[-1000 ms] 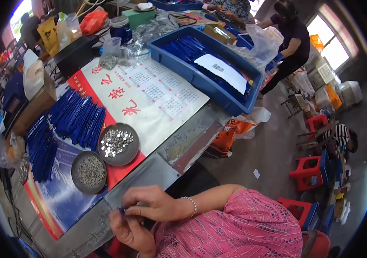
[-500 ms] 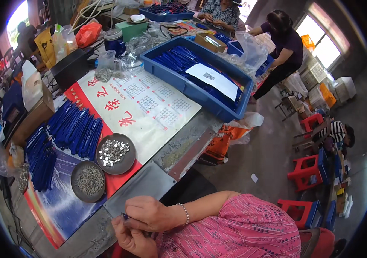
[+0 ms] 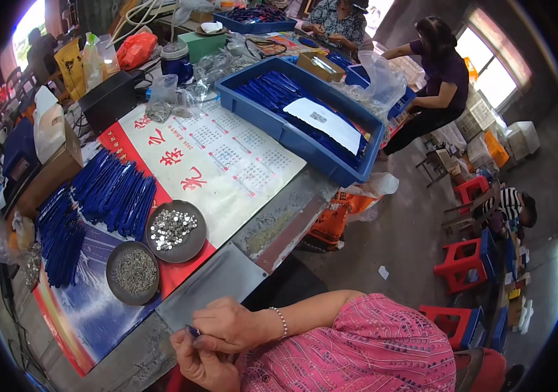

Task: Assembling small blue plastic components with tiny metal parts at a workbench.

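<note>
Head view: left hand (image 3: 204,366) and right hand (image 3: 232,325) pinch a small dark-blue piece (image 3: 193,331) in their fingers (image 3: 210,315), near the bench (image 3: 136,358) edge; it could slip and drop, probably from the scant surface gripped.

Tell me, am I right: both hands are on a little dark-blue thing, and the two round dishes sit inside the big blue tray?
Not quite: the head view shows the two round dishes on the printed sheet, outside the big blue tray. The left hand and right hand are on a little dark-blue thing, as you said.
</note>
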`<action>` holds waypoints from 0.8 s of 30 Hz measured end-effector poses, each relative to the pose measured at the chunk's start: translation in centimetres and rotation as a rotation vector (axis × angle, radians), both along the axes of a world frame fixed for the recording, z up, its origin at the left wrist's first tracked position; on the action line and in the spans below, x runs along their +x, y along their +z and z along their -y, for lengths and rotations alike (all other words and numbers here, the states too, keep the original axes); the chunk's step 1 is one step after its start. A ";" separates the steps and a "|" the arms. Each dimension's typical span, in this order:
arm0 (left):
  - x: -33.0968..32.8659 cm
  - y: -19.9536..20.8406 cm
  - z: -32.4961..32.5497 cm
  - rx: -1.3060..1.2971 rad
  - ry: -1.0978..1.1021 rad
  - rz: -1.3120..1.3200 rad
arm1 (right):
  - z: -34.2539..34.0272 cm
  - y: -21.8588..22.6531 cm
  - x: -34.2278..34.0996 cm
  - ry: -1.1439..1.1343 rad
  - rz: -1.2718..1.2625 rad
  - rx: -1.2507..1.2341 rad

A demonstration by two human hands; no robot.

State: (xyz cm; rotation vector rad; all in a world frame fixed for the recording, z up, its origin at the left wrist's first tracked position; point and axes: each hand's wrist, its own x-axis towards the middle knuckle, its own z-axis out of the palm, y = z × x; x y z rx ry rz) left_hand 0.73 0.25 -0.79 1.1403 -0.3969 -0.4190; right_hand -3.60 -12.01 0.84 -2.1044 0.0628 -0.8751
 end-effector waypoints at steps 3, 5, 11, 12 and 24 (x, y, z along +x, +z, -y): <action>0.2 -0.7 0.0 -0.017 -0.045 -0.029 | 0.4 0.0 -0.3 0.026 -0.058 0.045; 0.1 1.4 0.4 -0.034 -0.140 -0.095 | 2.1 1.0 0.1 -0.028 -0.029 0.195; -0.6 2.9 0.8 0.051 -0.179 -0.181 | 0.9 2.8 -0.7 -0.064 0.161 0.222; -0.6 2.9 0.7 0.010 -0.212 -0.198 | 1.5 2.2 -0.5 -0.078 0.162 0.225; -0.3 3.0 1.4 0.034 -0.117 -0.201 | 0.9 1.8 -1.4 0.003 -0.048 0.423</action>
